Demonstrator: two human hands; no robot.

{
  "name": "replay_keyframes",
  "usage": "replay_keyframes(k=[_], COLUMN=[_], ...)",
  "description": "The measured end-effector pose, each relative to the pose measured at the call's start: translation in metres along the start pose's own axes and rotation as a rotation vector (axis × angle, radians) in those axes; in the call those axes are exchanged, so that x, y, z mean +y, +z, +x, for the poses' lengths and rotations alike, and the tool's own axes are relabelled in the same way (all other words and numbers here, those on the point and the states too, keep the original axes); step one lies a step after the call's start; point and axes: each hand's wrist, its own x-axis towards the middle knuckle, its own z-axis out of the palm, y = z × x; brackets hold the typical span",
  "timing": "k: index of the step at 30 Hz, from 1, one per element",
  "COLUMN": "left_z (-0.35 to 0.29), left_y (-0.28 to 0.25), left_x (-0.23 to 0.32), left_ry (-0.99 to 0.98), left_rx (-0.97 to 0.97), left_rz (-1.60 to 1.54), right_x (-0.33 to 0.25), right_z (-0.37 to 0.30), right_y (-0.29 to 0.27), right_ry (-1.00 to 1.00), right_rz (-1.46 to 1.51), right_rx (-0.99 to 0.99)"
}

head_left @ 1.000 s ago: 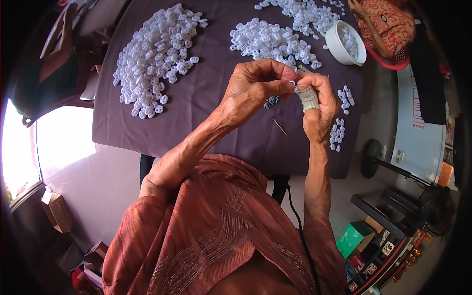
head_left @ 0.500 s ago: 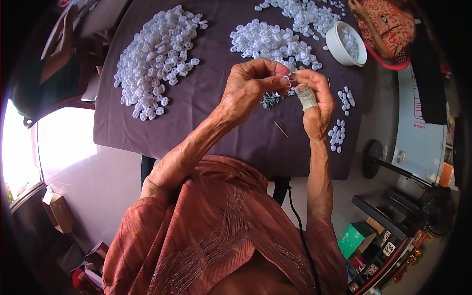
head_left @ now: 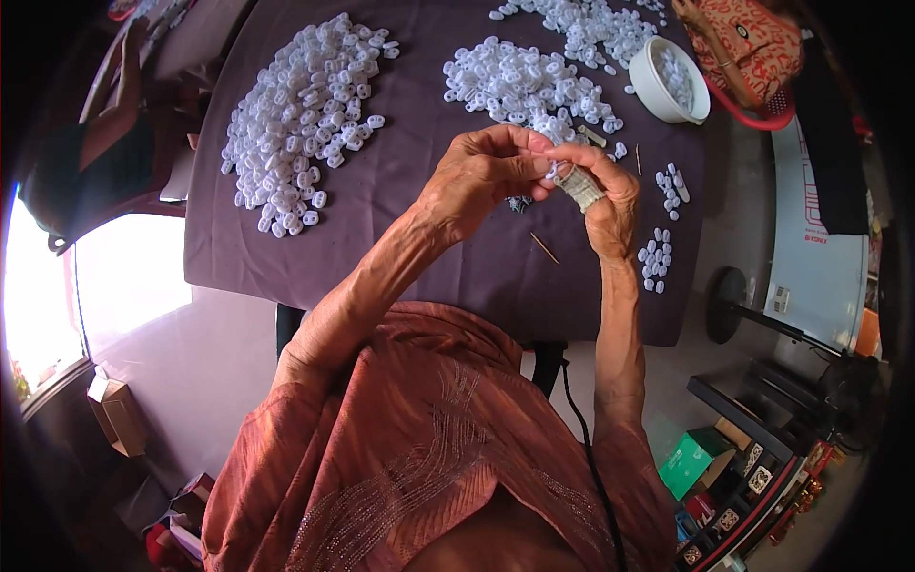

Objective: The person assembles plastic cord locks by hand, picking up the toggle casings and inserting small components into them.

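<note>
My left hand point(head_left: 481, 181) and my right hand point(head_left: 612, 195) meet above the middle of the table, fingertips pinched together. Between them shows a bit of a small white plastic piece point(head_left: 552, 170), mostly hidden by the fingers. A pale cloth wrap point(head_left: 580, 188) covers one digit of my right hand. Just beyond the hands lies a heap of small white oval plastic pieces with holes point(head_left: 519, 81). Part of a small grey pile point(head_left: 519, 203), perhaps springs, shows below my left fingers. A thin brown stick point(head_left: 544, 248) rests on the cloth nearer to me.
A dark purple cloth point(head_left: 400, 191) covers the table. More white pieces form a large heap point(head_left: 295, 124) at left and small groups point(head_left: 655, 259) at right. A white tub point(head_left: 667, 86) of pieces stands far right, beside a person in an orange patterned garment point(head_left: 758, 48).
My hands have drawn closer together and my right hand has turned inward. The spring that showed between the fingertips is now out of sight. More of the grey pile is covered.
</note>
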Motion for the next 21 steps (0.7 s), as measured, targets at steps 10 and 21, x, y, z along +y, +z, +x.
replay_keyframes(k=[10, 21], left_z=[-0.009, -0.01], left_y=[0.0, -0.009], left_x=[-0.007, -0.018], left_ry=[0.011, 0.024], left_rx=[0.002, 0.126], left_rz=[0.147, 0.128], right_x=[0.014, 0.014], right_z=[-0.006, -0.016], right_y=[0.0, 0.011], right_ry=[0.019, 0.02], right_rz=[-0.105, -0.221], right_rx=[0.057, 0.105])
